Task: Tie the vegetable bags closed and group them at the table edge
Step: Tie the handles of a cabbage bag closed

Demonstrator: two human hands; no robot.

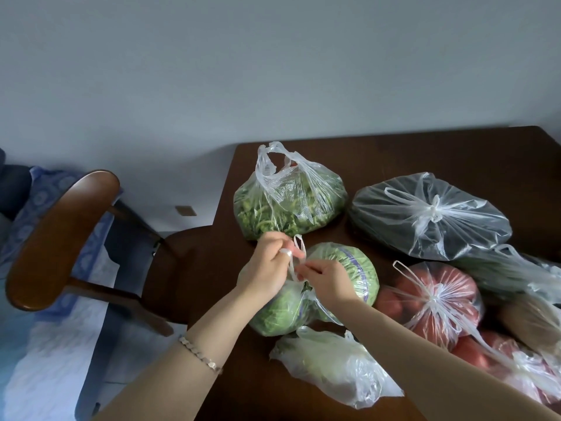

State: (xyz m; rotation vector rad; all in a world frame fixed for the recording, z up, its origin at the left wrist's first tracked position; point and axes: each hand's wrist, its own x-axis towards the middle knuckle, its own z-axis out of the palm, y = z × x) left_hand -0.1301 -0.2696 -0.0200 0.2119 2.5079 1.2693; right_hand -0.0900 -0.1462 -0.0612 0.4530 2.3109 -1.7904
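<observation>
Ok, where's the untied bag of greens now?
In the head view, the greens bag sits at the far left corner of the table, just beyond the cabbage bag, left of the tied dark bag.

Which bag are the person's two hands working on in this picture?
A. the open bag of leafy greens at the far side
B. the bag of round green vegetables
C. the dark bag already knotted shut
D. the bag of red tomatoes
B: the left hand and the right hand both pinch the handles of the bag of round green vegetables, just above it; neither hand touches any other bag.
</observation>
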